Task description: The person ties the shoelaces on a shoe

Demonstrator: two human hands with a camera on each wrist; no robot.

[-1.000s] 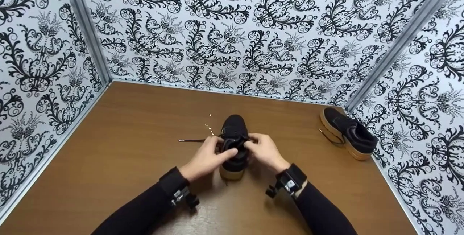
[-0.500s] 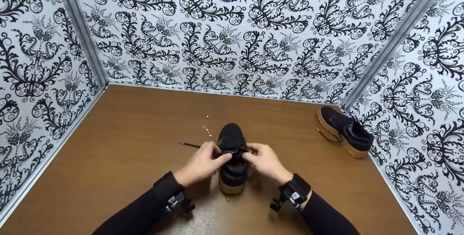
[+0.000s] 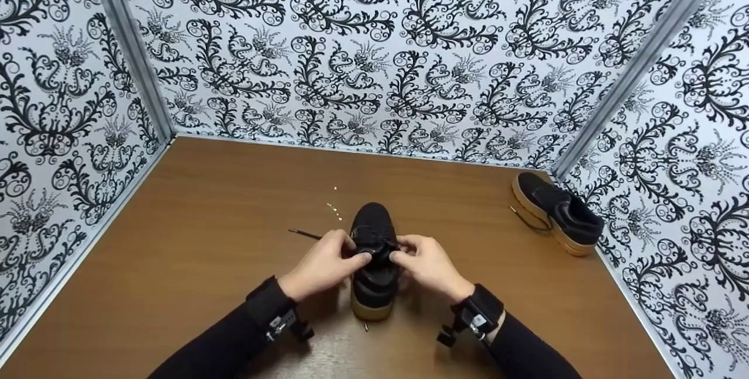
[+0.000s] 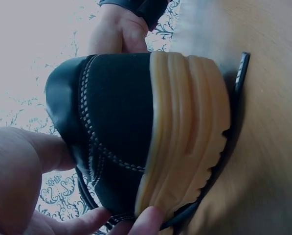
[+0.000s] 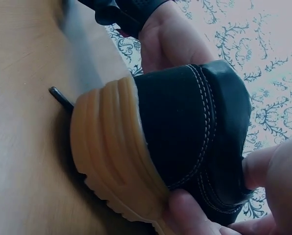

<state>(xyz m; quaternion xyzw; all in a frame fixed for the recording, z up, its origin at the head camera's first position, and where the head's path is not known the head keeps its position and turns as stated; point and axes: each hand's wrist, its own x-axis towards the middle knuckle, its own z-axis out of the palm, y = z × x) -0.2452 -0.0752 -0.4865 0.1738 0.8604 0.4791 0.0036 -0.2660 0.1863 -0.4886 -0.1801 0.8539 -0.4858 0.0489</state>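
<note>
A black lace-up shoe (image 3: 373,221) with a tan sole sits on the table, its toe pointing away from me. My left hand (image 3: 320,265) grips its left side near the laces, thumb at the opening and fingers along the outside. On the other side my right hand (image 3: 432,266) holds the upper in the same way. Both wrist views show the heel and the thick ridged tan sole (image 4: 185,117) up close. One lace end (image 3: 303,233) sticks out to the left of the shoe. Another lace tip (image 3: 366,326) pokes out behind the heel. The fingertips are partly hidden by the shoe.
A matching black shoe (image 3: 556,212) stands at the right edge of the brown table (image 3: 234,192), with a loose lace (image 3: 529,221) beside it. Small pale specks (image 3: 334,210) lie past the left hand. Patterned walls (image 3: 351,63) enclose the table's back and sides.
The shoe has shifted toward me with both hands still gripping it. The thumbs have moved along with it, and the lace tip behind the heel shows more. The head view has tilted slightly.
</note>
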